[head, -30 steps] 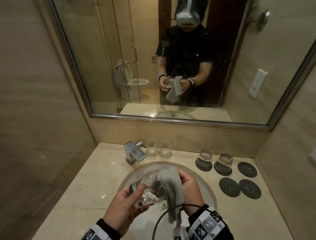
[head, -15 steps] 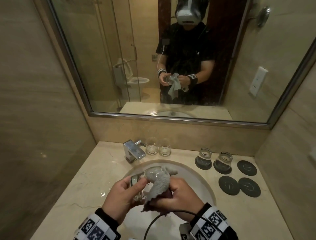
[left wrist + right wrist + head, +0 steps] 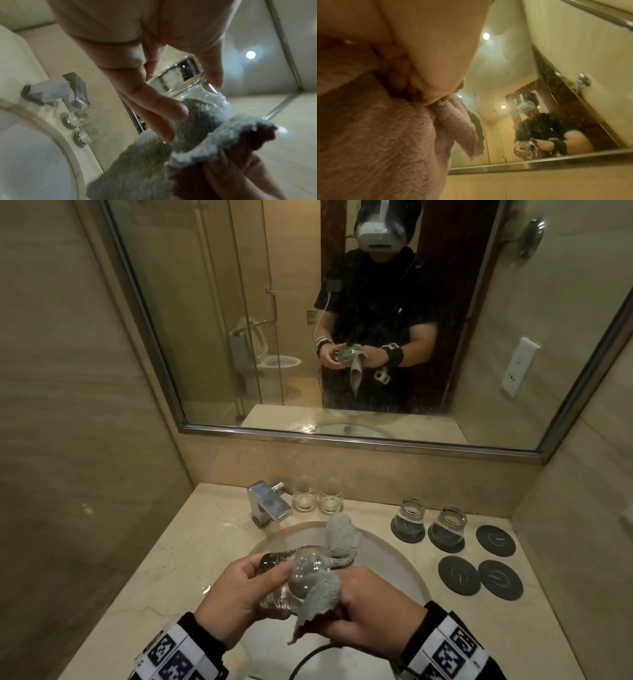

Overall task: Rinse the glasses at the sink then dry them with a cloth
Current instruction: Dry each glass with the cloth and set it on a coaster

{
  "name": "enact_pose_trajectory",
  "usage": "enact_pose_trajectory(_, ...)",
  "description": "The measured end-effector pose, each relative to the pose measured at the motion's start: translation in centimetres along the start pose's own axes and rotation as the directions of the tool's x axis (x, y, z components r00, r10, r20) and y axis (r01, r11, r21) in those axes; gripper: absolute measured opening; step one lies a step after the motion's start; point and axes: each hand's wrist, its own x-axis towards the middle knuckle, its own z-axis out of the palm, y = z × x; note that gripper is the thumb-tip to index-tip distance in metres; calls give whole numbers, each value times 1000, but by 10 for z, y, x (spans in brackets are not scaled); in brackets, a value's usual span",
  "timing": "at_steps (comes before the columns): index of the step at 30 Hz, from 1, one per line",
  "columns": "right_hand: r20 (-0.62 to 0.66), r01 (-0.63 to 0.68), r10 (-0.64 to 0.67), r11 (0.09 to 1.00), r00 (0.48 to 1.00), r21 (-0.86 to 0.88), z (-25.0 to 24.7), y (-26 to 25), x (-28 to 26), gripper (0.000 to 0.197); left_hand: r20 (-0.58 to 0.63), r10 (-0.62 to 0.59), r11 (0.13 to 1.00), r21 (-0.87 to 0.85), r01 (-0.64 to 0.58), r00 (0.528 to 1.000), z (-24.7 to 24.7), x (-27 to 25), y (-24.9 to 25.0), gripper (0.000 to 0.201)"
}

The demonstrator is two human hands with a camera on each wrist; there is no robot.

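**Drying the third glass, two more waiting**

Your left hand (image 3: 236,594) grips a wet glass (image 3: 301,573) over the sink (image 3: 394,546), fingers (image 3: 154,102) curled round its base. Your right hand (image 3: 373,607) holds the grey cloth (image 3: 339,546) bunched into the mouth. Two glasses (image 3: 412,520) sit upside down on coasters at 2 o'clock, likely finished. Two upright glasses (image 3: 317,499) beside the tap (image 3: 269,505) at 12 o'clock probably still need rinsing. Three coasters (image 3: 495,541) on the desk (image 3: 164,570) stay free.

My cloth (image 3: 339,546) is grey and fluffy. The glass (image 3: 301,573) is clear. The counter (image 3: 191,549) is cream with thin lines. Four mats (image 3: 495,540) are black. My wristbands (image 3: 171,652) are black-and-white squares.
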Motion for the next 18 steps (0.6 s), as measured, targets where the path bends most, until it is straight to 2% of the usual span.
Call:
enact_pose_trajectory(2, 23, 59, -56, 984, 998, -170, 1, 5, -2, 28, 9, -42, 997, -66, 42, 999, 2, 0, -1, 90)
enact_pose_trajectory(4, -18, 75, -88, 928, 996, -364, -1, 4, -4, 21, 23, -70, 991, -112, 72, 997, 3, -1, 0, 74)
enact_pose_trajectory(6, -52, 50, -83, 888, 995, -458, 0, 4, -7, 16, 25, -88, 986, -139, 91, 996, 3, -1, 1, 63)
enact_pose_trajectory(8, -43, 33, -53, 926, 998, -376, 2, 6, -9, 22, 21, -81, 988, -127, 83, 997, 6, -1, 1, 63)
enact_pose_trajectory(11, -27, -19, 17, 999, 999, -47, 5, 9, -5, 26, -24, -9, 996, -90, 7, 1000, 14, 2, -2, 93)
enact_pose_trajectory(13, -40, -43, 48, 991, 998, 130, 2, 4, -2, 27, -55, 42, 997, -63, -45, 998, 17, 4, -3, 99)
enact_pose_trajectory(16, -61, 6, 10, 966, 998, 259, -2, 2, -2, 24, -54, 85, 996, 25, -83, 995, 16, 5, 1, 98)
enact_pose_trajectory(18, -72, -14, 44, 926, 996, 377, -3, 4, -4, 22, -40, 110, 991, 79, -106, 993, 17, 4, 4, 97)
